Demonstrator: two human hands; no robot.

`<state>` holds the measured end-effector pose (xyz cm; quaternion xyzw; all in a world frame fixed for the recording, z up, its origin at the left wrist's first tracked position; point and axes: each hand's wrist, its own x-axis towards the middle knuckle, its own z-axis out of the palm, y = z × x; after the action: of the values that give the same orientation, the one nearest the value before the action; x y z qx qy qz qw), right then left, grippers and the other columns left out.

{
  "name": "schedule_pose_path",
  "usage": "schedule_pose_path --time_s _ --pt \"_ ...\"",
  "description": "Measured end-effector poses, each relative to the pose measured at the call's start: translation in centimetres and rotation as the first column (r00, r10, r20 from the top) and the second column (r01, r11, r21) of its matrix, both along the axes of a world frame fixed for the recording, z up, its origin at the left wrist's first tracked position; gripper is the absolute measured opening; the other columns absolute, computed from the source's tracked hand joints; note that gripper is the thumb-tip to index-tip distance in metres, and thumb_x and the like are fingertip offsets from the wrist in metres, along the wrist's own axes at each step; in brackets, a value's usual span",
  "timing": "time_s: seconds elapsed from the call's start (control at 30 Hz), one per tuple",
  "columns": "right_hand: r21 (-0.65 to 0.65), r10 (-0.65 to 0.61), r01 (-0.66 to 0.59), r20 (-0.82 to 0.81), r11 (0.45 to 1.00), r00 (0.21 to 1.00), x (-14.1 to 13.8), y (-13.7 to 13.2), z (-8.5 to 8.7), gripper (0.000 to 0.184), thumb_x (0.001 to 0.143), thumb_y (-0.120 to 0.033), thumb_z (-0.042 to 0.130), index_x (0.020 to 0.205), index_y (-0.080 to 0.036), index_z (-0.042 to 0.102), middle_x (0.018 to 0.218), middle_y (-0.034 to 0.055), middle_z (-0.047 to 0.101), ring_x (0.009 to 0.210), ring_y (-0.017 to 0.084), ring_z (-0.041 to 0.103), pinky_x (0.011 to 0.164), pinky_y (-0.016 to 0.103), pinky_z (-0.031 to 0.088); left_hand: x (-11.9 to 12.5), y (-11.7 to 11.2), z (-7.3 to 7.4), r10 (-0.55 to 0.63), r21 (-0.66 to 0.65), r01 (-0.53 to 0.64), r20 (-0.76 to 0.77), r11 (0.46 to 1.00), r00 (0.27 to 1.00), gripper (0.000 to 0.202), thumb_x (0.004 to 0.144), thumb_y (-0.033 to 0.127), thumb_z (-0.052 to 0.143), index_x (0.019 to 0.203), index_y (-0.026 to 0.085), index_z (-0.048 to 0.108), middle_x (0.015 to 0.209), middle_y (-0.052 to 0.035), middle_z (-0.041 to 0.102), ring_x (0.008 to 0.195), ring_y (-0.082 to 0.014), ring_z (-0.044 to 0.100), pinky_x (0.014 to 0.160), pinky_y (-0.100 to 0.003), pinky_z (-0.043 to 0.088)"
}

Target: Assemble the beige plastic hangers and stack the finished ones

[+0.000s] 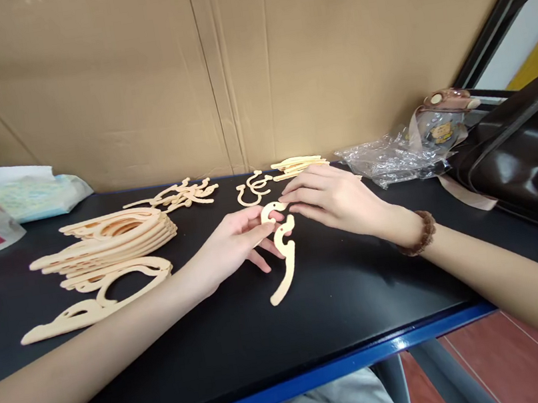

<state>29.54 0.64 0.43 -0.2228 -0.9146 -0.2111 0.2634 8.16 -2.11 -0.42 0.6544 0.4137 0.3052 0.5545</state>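
My left hand (246,232) pinches a cream plastic curved hanger piece (267,214) between thumb and fingers, just above the table. Just below it is a second cream hanger arm (287,263) with a hooked, notched top and a long curved tail. The left fingertips reach behind that arm; whether they carry it or it rests on the table, I cannot tell. My right hand (336,195) comes in from the right, fingers bent and closed at the upper end of the pinched piece. Its thumb is mostly hidden.
Stacked cream hanger bodies (108,242) lie at left. Behind are loose hanger arms (187,193), small hooks (252,189) and flat strips (297,166). Crumpled clear plastic (384,160), a bottle (443,118) and a dark bag (524,150) stand right. Wipes (40,195) sit back left. Cardboard (238,64) rises behind.
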Motion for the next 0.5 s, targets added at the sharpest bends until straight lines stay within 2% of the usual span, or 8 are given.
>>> schedule_pose_path --time_s 0.1,0.2,0.27,0.33,0.4,0.43,0.5 --pt "-0.050 -0.062 0.063 0.030 0.997 0.998 0.1 0.4 -0.2 0.021 0.095 -0.022 0.047 0.104 -0.015 0.066 0.104 0.0079 0.067 0.099 0.022 0.058 0.086 0.036 0.045 -0.1 0.1 -0.1 0.046 -0.058 -0.047 -0.028 0.997 0.999 0.026 0.087 0.032 0.059 0.107 0.015 0.059 0.103 -0.0078 0.068 0.070 -0.0140 0.067 0.048 -0.020 0.052" --pt "-0.065 -0.206 0.207 0.031 0.976 0.978 0.7 1.2 -0.4 0.022 0.094 -0.025 0.049 0.107 -0.015 0.065 0.105 0.0080 0.066 0.101 0.023 0.057 0.088 0.037 0.044 0.0 0.1 -0.2 0.074 -0.058 -0.079 -0.080 0.995 0.994 0.029 0.086 0.036 0.058 0.106 0.015 0.058 0.102 -0.0079 0.068 0.067 -0.0133 0.064 0.046 -0.020 0.050" --pt "-0.079 -0.333 0.335 0.038 0.939 0.942 1.4 2.1 -0.5 0.023 0.093 -0.028 0.051 0.106 -0.015 0.064 0.105 0.0089 0.066 0.100 0.025 0.057 0.087 0.038 0.043 0.0 0.1 -0.3 0.089 0.016 -0.087 -0.132 0.996 0.987 0.032 0.088 0.042 0.053 0.103 0.014 0.059 0.099 -0.0076 0.068 0.064 -0.0132 0.062 0.041 -0.020 0.046" --pt "-0.103 -0.456 0.460 0.066 0.882 0.888 2.3 3.1 -0.8 0.026 0.092 -0.031 0.053 0.108 -0.013 0.063 0.106 0.0109 0.065 0.100 0.027 0.057 0.087 0.039 0.044 -0.1 0.1 -0.3 0.090 0.172 -0.052 -0.220 0.984 0.971 0.034 0.091 0.045 0.046 0.099 0.015 0.059 0.096 -0.0065 0.067 0.064 -0.0136 0.060 0.042 -0.021 0.043" --pt "-0.126 -0.578 0.592 0.133 0.796 0.805 3.3 4.0 -1.2 0.031 0.093 -0.031 0.051 0.113 -0.009 0.060 0.110 0.0143 0.064 0.103 0.029 0.057 0.089 0.040 0.043 -0.2 -0.2 -0.4 0.097 0.388 0.056 -0.363 0.920 0.927 0.032 0.094 0.043 0.041 0.098 0.018 0.060 0.093 -0.0035 0.067 0.068 -0.0140 0.060 0.050 -0.023 0.046" --pt "-0.138 -0.639 0.661 0.175 0.737 0.749 3.8 4.4 -1.4 0.033 0.093 -0.031 0.050 0.115 -0.008 0.059 0.111 0.0163 0.063 0.105 0.030 0.056 0.090 0.041 0.043 -0.3 -0.4 -0.5 0.119 0.495 0.133 -0.445 0.859 0.888 0.030 0.095 0.040 0.039 0.098 0.019 0.060 0.092 -0.0020 0.066 0.071 -0.0141 0.061 0.055 -0.024 0.047" --pt "-0.174 -0.713 0.758 0.261 0.628 0.651 4.6 5.1 -1.7 0.035 0.093 -0.031 0.048 0.118 -0.007 0.056 0.115 0.0188 0.061 0.108 0.032 0.056 0.089 0.041 0.043 -0.4 -0.9 -0.6 0.185 0.640 0.309 -0.585 0.703 0.789 0.025 0.096 0.034 0.039 0.102 0.021 0.060 0.096 -0.0004 0.065 0.080 -0.0148 0.062 0.063 -0.026 0.047"
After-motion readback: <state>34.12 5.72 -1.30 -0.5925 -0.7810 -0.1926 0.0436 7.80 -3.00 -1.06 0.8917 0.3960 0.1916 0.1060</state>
